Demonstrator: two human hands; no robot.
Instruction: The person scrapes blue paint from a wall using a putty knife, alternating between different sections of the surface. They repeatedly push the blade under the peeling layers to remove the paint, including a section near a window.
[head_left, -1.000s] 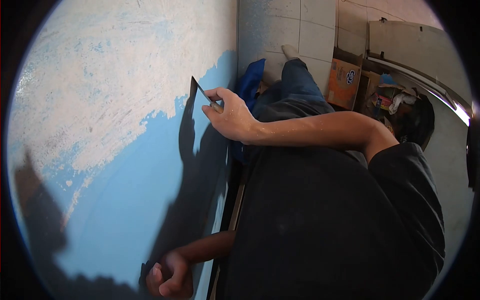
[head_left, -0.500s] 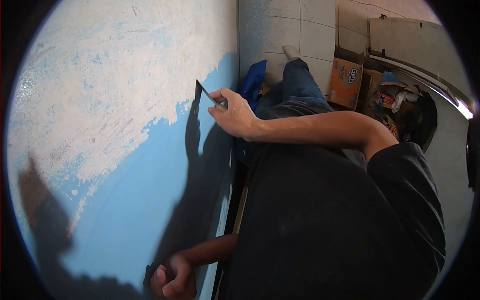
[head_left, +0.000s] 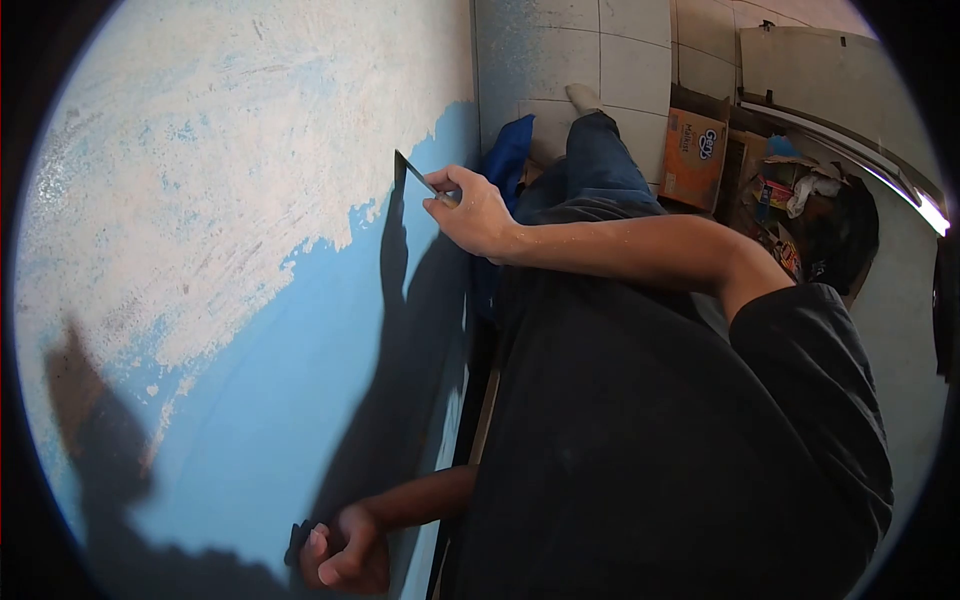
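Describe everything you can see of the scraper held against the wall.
The scraper is a thin, flat, dark blade, seen almost edge-on, on a short handle that is mostly hidden. The right hand grips the handle. The blade's far edge appears to rest against the blue wall near the paint's ragged border, and its shadow falls beside it.

right hand (head_left: 478, 215) grips scraper (head_left: 412, 175), blade edge against blue wall (head_left: 250, 400) beside scraped pale patch (head_left: 220, 170); left hand (head_left: 345, 560) fisted against wall, well apart.
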